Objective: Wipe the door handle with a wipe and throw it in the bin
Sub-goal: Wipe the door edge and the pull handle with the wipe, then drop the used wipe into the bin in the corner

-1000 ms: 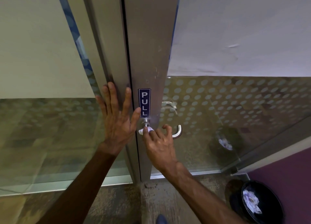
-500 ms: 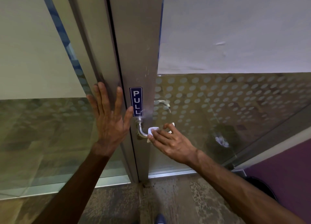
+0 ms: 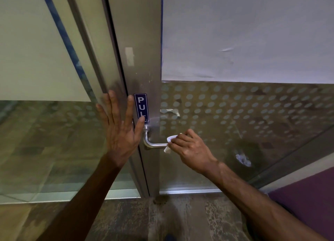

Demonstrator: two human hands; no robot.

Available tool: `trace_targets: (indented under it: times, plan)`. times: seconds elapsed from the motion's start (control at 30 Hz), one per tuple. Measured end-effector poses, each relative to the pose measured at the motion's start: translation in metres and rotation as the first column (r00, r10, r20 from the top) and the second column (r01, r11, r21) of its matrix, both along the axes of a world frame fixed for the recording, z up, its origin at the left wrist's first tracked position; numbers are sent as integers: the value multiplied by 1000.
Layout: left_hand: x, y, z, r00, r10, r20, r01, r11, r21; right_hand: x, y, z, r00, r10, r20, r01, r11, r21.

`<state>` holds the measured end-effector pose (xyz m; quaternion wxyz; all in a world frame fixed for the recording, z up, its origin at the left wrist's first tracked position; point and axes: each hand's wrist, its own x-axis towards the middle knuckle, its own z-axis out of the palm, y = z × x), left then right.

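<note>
Both forearms are bare, no sleeves; the left hand (image 3: 121,132) and right hand (image 3: 191,148) wear no gloves.

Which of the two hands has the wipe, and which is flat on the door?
The right hand grips the white wipe around the end of the metal door handle. The left hand is empty, fingers spread flat against the door frame.
</note>
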<state>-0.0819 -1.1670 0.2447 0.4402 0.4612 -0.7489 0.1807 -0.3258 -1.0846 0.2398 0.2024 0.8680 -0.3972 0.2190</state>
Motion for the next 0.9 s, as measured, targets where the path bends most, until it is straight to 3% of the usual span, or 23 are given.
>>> trace_targets:
  times: [0.1,0.2,0.27,0.5,0.77,0.9]
  plan:
    - [-4,8,-3,1000,17,-9,-17,1000,0,1,2,11,967,-92,238,44,979,199]
    - [-9,16,-5,1000,20,-10,-19,999,29,1,9,20,854,-181,487,9,942,334]
    - [-15,24,-6,1000,-1,3,0,999,51,-2,14,24,800,-213,561,-25,922,385]
    - [-39,58,-9,989,-147,27,143,981,132,-10,47,33,756,-283,590,39,920,390]
    - [-61,101,-17,939,-336,71,319,930,185,-9,111,34,803,-374,464,203,903,378]
    - [-73,123,-23,904,-419,80,390,888,246,-14,146,33,770,-424,477,233,883,408]
